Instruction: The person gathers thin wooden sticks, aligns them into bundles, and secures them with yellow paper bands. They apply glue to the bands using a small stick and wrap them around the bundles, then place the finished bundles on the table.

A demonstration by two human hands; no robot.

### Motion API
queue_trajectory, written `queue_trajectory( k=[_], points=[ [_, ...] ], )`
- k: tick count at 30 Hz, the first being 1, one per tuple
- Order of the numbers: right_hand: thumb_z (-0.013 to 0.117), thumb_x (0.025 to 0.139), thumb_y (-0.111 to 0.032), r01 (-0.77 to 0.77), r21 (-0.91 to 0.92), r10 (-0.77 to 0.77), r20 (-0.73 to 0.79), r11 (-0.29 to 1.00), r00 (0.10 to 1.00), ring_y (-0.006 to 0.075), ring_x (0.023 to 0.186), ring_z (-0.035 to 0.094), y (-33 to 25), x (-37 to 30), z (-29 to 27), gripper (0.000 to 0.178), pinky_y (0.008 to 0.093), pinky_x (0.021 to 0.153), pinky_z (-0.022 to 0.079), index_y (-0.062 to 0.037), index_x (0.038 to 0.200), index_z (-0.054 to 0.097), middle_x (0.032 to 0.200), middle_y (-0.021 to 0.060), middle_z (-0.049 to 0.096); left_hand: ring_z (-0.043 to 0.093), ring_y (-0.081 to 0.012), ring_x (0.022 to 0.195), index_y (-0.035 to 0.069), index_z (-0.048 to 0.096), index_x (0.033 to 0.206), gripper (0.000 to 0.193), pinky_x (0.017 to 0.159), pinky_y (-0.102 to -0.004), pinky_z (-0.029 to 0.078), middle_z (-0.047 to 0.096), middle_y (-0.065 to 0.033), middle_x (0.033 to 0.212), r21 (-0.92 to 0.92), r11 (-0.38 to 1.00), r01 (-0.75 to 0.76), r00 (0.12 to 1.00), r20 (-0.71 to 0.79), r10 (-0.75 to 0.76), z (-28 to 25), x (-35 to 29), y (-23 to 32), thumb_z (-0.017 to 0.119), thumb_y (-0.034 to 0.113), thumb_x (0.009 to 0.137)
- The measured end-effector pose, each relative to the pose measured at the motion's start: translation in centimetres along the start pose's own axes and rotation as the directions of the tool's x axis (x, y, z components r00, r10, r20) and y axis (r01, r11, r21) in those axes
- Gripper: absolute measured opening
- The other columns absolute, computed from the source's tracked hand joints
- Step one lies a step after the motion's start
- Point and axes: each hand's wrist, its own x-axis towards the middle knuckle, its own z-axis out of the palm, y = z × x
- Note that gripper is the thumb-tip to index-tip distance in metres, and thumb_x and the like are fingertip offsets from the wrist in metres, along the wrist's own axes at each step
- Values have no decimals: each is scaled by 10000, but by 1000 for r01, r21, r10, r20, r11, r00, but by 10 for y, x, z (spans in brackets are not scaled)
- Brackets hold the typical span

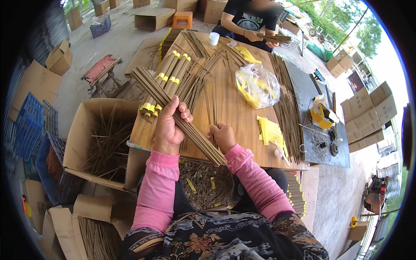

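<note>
My left hand (168,130) is closed round a thick bundle of thin brown sticks (197,138), which look like incense sticks. The bundle slants from upper left to lower right above the table's near edge. Fingers pinched, my right hand (223,138) holds a few loose sticks (214,104) just right of the bundle. Beyond my left hand lie finished-looking bundles (167,76) with yellow paper bands. More loose sticks (190,86) are spread beside them on the wooden table (247,151).
On the table are a clear bag of yellow strips (257,86), loose yellow strips (271,132) and a white cup (214,39). A cardboard box (71,147) with sticks stands left. A co-worker (251,21) holds sticks at the far side. A dark board (323,147) adjoins the table's right.
</note>
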Motion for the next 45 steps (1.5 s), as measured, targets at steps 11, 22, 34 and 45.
queue_trajectory(
  k=[11,22,34,45],
  points=[
    [559,833,-293,186,-299,-121,223,936,967,139,592,588,7,22,4,321,251,548,471,27,819,585,666,81,601,417,-86,499,107,458,684,258,461,-225,373,449,12,602,8,995,98,993,66,-98,2,0,-3,556,267,862],
    [586,836,-239,202,-326,-9,507,924,862,158,511,564,-41,-75,3,231,283,472,473,-31,784,500,652,57,583,540,-147,585,99,482,952,209,541,-271,480,543,-46,701,338,941,-29,1000,-1,31,23,-10,-30,620,157,807],
    [561,849,-208,-203,21,140,654,979,744,108,402,456,-34,-93,3,193,246,366,384,-63,753,477,519,5,454,436,-82,476,111,478,759,200,449,-220,383,468,15,588,231,970,75,991,-126,-47,14,-6,-20,623,236,815],
    [656,787,-166,409,-299,-267,418,862,868,85,592,412,-26,-84,-11,222,261,536,400,-7,880,531,634,11,488,455,-83,464,69,492,786,160,420,-206,379,475,3,579,334,903,-271,947,259,188,61,-28,-21,633,141,806]
  ],
)
